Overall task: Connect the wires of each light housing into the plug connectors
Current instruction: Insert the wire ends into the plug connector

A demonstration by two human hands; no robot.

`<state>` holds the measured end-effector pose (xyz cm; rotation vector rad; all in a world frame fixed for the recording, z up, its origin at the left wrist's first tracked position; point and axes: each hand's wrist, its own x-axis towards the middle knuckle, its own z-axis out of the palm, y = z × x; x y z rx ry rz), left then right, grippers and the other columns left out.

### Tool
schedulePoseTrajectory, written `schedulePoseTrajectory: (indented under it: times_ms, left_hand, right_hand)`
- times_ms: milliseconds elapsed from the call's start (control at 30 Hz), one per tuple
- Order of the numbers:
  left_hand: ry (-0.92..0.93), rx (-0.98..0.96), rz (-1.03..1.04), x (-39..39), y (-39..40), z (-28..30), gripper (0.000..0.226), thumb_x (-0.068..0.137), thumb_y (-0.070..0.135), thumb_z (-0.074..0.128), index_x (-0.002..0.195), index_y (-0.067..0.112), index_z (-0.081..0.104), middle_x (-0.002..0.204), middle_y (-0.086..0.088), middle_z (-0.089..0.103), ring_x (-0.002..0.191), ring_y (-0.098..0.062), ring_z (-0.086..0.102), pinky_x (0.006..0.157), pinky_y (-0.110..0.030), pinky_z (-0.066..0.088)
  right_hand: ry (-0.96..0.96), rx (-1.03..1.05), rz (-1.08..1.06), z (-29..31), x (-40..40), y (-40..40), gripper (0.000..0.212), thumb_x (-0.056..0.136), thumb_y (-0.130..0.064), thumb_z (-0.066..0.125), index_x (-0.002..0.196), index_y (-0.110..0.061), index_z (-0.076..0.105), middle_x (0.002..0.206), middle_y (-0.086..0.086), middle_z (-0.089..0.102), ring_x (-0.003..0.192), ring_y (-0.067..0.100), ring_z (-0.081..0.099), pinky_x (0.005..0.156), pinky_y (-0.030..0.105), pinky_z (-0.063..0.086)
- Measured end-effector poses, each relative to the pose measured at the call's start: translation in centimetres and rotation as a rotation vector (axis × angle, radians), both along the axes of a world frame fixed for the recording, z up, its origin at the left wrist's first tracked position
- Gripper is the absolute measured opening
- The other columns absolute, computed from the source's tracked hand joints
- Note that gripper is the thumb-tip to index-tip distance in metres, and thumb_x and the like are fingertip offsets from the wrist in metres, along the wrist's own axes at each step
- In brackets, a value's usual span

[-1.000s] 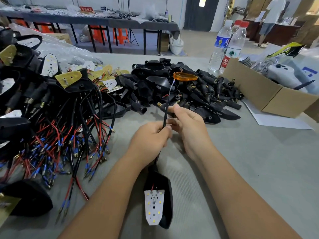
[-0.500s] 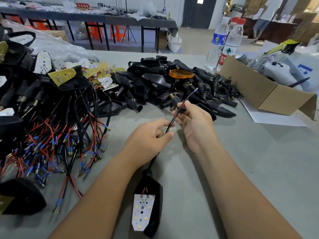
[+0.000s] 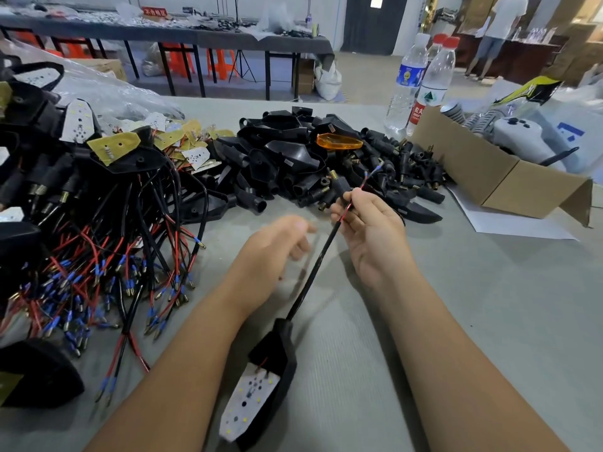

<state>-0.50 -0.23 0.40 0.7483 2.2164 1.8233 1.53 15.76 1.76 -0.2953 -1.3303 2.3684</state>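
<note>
A black light housing [image 3: 277, 357] with a white LED board [image 3: 249, 402] lies on the grey table between my forearms. Its black sleeved wire [image 3: 313, 272] runs up to my right hand [image 3: 368, 236], which pinches the red and black wire ends [image 3: 365, 182] together with a black plug connector [image 3: 339, 187] that has a brass thread. My left hand [image 3: 277, 249] hovers blurred just left of the wire, fingers relaxed, holding nothing.
Wired housings with red, black and blue-tipped leads [image 3: 98, 256] are piled at the left. A heap of black connectors and housings [image 3: 310, 164] with an orange lens [image 3: 339, 140] lies behind my hands. A cardboard box [image 3: 489, 177] and water bottles [image 3: 421, 83] stand at the right.
My left hand has let go of the wire and drawn back to the left. The right hand has kept the wire and connector and shifted slightly right; the housing slid a little.
</note>
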Motion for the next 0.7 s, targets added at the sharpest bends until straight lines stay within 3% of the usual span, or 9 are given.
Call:
schedulePoseTrajectory:
  times_ms: [100,267,333,400,500,567,633,700]
  left_hand:
    - [-0.021,0.125,0.173,-0.6,0.2,0.1,0.038,0.087,0.051,0.028,0.106,0.04,0.059,0.104,0.006,0.065,0.098,-0.007,0.059,0.081,-0.035,0.051]
    - [-0.092,0.177,0.288,-1.2,0.1,0.5,0.033,0.099,0.037,0.038,0.093,0.037,0.071,0.096,0.028,0.068,0.101,0.004,0.059,0.091,-0.031,0.046]
    - [-0.139,0.172,0.313,-1.5,-0.3,0.5,0.036,0.101,0.035,0.043,0.088,0.031,0.076,0.098,0.016,0.073,0.105,-0.009,0.063,0.096,-0.04,0.048]
    - [-0.187,0.191,0.298,-1.6,-0.6,0.6,0.036,0.097,0.041,0.049,0.084,0.025,0.078,0.09,-0.001,0.076,0.092,-0.019,0.068,0.095,-0.045,0.051]
    - [-0.157,0.183,0.256,-1.4,-0.4,0.7,0.029,0.093,0.038,0.058,0.075,0.029,0.079,0.078,0.003,0.075,0.076,-0.01,0.068,0.078,-0.029,0.054]
    - [-0.073,0.203,0.231,-1.1,-0.1,0.5,0.027,0.096,0.021,0.059,0.075,0.028,0.077,0.077,0.007,0.074,0.077,-0.007,0.067,0.075,-0.025,0.052]
    - [0.036,0.215,0.295,-1.2,-0.2,0.4,0.026,0.097,0.017,0.057,0.082,0.031,0.073,0.08,0.013,0.072,0.082,-0.003,0.064,0.078,-0.021,0.051]
    - [0.143,0.27,0.441,-1.6,-0.6,0.4,0.022,0.1,0.018,0.052,0.09,0.027,0.069,0.084,0.015,0.07,0.083,0.002,0.063,0.08,-0.016,0.049]
  right_hand:
    - [0.02,0.166,0.142,0.0,0.3,-1.0,0.018,0.097,-0.007,0.055,0.082,-0.006,0.064,0.078,0.006,0.067,0.08,0.018,0.063,0.083,0.03,0.054]
    - [0.034,0.497,0.322,-0.3,0.7,-2.6,0.019,0.095,0.0,0.056,0.078,-0.004,0.064,0.075,0.005,0.065,0.079,0.021,0.061,0.084,0.032,0.053]
    - [0.02,0.587,0.358,-0.4,0.8,-2.8,0.015,0.094,0.001,0.057,0.08,0.0,0.064,0.075,0.008,0.065,0.078,0.02,0.061,0.082,0.031,0.052]
    - [0.0,0.625,0.391,-0.4,0.9,-3.0,0.016,0.094,0.001,0.058,0.079,0.0,0.063,0.074,0.006,0.064,0.075,0.018,0.058,0.077,0.03,0.05]
    - [-0.037,0.708,0.403,-0.6,0.9,-3.3,0.017,0.092,-0.001,0.061,0.075,0.0,0.063,0.071,0.001,0.06,0.07,0.012,0.053,0.071,0.027,0.041]
    - [-0.041,0.74,0.389,-0.8,0.9,-3.5,0.018,0.092,-0.004,0.063,0.077,0.005,0.064,0.071,0.013,0.056,0.068,0.02,0.047,0.068,0.032,0.036]
    - [-0.035,0.733,0.349,-0.8,0.9,-3.6,0.015,0.092,-0.008,0.065,0.081,0.0,0.069,0.072,0.014,0.061,0.068,0.022,0.053,0.067,0.037,0.043]
    - [-0.025,0.702,0.258,-0.8,0.9,-3.4,0.011,0.091,-0.01,0.067,0.081,-0.012,0.072,0.073,0.004,0.065,0.068,0.016,0.06,0.071,0.035,0.052]
